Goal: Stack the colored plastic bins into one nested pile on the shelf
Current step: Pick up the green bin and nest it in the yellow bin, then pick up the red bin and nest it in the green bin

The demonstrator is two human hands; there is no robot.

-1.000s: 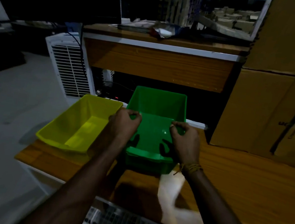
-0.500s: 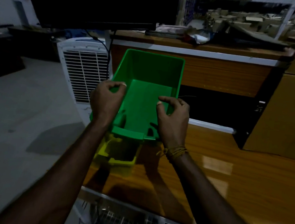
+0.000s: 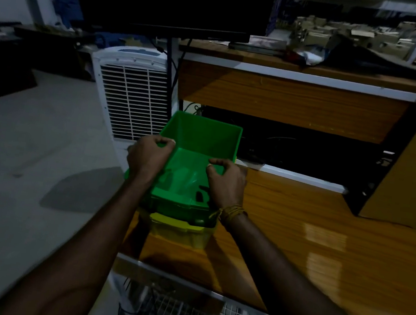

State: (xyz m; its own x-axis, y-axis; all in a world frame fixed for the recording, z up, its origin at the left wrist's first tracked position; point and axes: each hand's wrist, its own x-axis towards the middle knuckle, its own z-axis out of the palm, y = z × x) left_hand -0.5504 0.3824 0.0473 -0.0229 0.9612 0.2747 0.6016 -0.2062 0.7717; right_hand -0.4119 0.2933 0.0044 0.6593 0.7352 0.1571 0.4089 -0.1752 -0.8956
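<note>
Head camera, dim room: my left hand (image 3: 148, 158) and right hand (image 3: 226, 181) curl over the side walls of the green bin (image 3: 199, 156), which sits nested in the yellow bin (image 3: 180, 229) on the wooden desk (image 3: 323, 240). White cooler (image 3: 133, 93) stands at 11 o'clock.

Green bin (image 3: 201, 140) hides most of the yellow bin (image 3: 183, 230).
</note>
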